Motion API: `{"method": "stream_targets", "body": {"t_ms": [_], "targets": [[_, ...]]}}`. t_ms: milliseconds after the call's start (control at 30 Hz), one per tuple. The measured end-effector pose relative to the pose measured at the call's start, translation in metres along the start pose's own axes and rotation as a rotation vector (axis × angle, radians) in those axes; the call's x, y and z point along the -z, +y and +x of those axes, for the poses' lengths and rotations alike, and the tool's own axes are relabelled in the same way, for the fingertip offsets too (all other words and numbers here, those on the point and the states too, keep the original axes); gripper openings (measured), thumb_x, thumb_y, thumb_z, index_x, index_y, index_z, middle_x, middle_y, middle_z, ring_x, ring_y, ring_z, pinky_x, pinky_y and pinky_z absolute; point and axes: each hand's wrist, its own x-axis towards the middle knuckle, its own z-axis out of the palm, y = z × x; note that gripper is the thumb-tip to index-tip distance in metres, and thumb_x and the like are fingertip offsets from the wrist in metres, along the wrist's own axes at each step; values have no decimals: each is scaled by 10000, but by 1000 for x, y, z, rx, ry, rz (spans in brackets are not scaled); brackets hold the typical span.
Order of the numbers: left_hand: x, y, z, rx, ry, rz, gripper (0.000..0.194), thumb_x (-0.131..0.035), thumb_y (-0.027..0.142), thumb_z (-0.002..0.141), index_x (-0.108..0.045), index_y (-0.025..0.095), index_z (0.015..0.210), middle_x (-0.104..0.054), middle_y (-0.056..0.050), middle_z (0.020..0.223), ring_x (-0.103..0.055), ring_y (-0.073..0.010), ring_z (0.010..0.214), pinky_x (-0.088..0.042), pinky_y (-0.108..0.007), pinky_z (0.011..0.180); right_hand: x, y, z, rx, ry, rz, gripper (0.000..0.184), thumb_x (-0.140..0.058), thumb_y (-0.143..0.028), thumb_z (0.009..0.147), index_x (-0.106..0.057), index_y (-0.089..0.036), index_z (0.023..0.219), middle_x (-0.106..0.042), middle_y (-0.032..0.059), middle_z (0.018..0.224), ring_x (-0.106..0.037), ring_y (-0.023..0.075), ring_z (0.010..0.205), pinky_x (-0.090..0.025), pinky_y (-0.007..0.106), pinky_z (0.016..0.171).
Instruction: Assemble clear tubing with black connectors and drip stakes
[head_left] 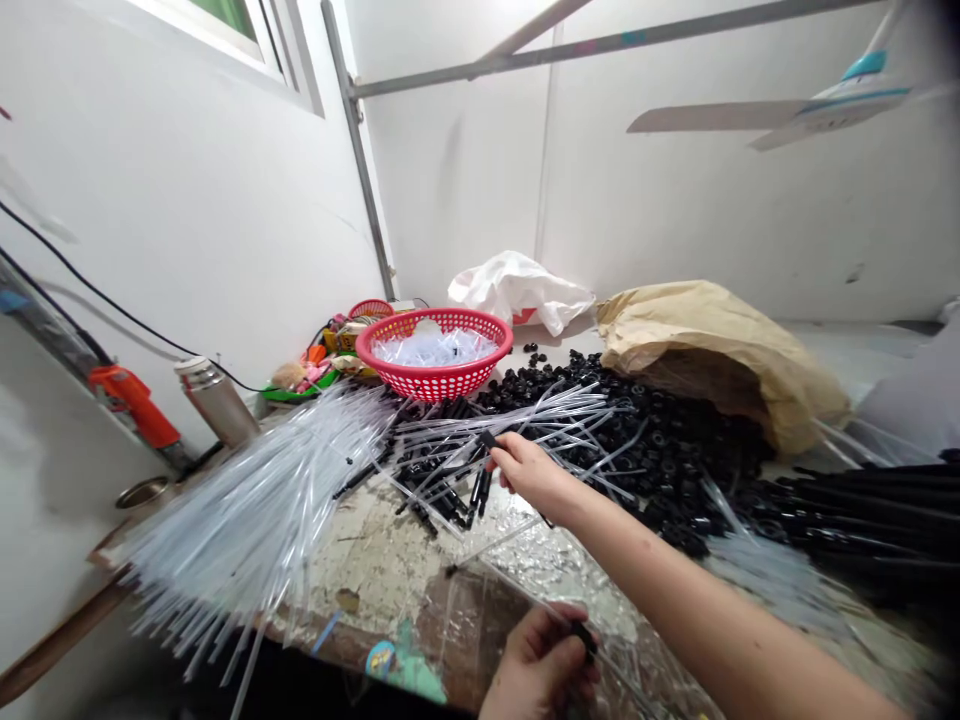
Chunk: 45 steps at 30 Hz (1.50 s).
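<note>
Head view: black piece [489, 440] apparently pinched between right fingers [511, 447].

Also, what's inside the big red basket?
The red basket holds a loose heap of clear, whitish plastic pieces. Only the top layer shows; anything deeper, and the basket's floor, is covered by the heap and the front wall.

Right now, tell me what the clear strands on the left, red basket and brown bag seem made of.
Clear strands: probably plastic; glossy, translucent, streaked with highlights.
Red basket: likely moulded plastic; smooth, bright, with regular holes.
Brown bag: apparently paper; dull, stiffly creased, possibly coated.
</note>
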Motion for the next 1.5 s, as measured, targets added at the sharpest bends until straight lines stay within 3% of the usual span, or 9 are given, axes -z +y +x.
{"method": "stream_targets", "body": {"t_ms": [167, 333, 467, 600, 800, 1067, 1267, 1367, 1500], "targets": [[2, 2, 1, 31, 12, 51, 374, -752, 318, 582, -635, 150, 895, -641, -46, 760, -579, -119, 562, -361, -228, 510, 42, 30, -74, -71, 4, 179, 397, -470, -436, 807, -464, -218, 1139, -385, -78, 555, -333, 66, 424, -270, 181, 398], [-8, 12, -3, 65, 60, 88, 291, -741, 247, 606, -644, 166, 869, -650, -39, 796, -587, -117, 613, -416, -231, 568, 105, 64, -150, -162, 194, 313, 334, -530, -466, 773, -527, -197, 970, -514, -10, 712, -430, 80, 544, -331, 195, 475], [-15, 16, -3, 68, 113, 164, 296, -739, 225, 607, -651, 173, 885, -661, -37, 796, -602, -132, 661, -460, -242, 615, 148, 89, -190, -218, 439, 89, 344, -515, -494, 766, -511, -214, 965, -466, -33, 643, -391, 84, 499, -302, 202, 438], [-19, 13, -1, 43, 134, 247, 310, -737, 211, 607, -655, 174, 904, -680, -37, 794, -622, -149, 689, -492, -256, 645, 166, 112, -206, -254, 462, -197, 268, -437, -474, 804, -504, -217, 839, -470, -41, 598, -406, 102, 482, -327, 221, 450], [-36, 8, -4, -46, 274, 326, 347, -764, 240, 559, -672, 162, 885, -692, -43, 810, -637, -159, 662, -516, -264, 636, 165, 131, -204, -150, 418, -484, 197, -400, -377, 819, -511, -218, 849, -582, 3, 715, -530, 165, 663, -387, 280, 624], [-42, 2, 0, -45, 340, 296, 340, -777, 232, 537, -678, 189, 860, -688, -13, 836, -650, -148, 691, -519, -242, 661, 165, 139, -206, -126, 401, -457, 196, -375, -368, 834, -504, -223, 858, -590, 9, 742, -542, 172, 684, -397, 298, 659], [-38, -1, 3, -72, 320, 197, 325, -754, 189, 581, -652, 171, 889, -691, -24, 828, -661, -157, 739, -520, -250, 708, 154, 130, -207, -257, 472, 126, 244, -461, -453, 789, -473, -213, 835, -582, 8, 738, -499, 119, 540, -401, 239, 474], [-37, -2, 3, -82, 322, 135, 307, -737, 198, 611, -644, 151, 900, -683, -26, 776, -663, -155, 717, -525, -235, 669, 135, 111, -209, -273, 350, 444, 274, -526, -464, 763, -492, -210, 861, -606, 23, 789, -528, 111, 584, -426, 223, 495], [-37, -2, 2, -76, 318, 100, 256, -712, 231, 650, -649, 133, 878, -674, -35, 771, -648, -130, 655, -516, -207, 595, 97, 84, -208, -314, 150, 549, 292, -552, -463, 755, -525, -200, 878, -629, 26, 775, -551, 101, 556, -451, 241, 537]]}}
